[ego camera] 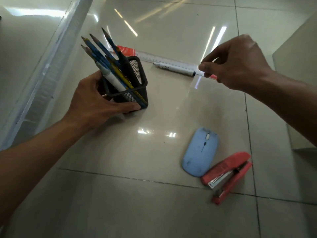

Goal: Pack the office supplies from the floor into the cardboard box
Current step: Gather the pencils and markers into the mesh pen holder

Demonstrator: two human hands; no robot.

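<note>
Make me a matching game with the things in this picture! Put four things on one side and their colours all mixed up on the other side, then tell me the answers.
Things
1. mouse
2. stapler
3. pencil holder
4. marker

Colours
A. black
B. white
C. light blue
D. red

Right pairs: 1-C, 2-D, 3-A, 4-B.
</note>
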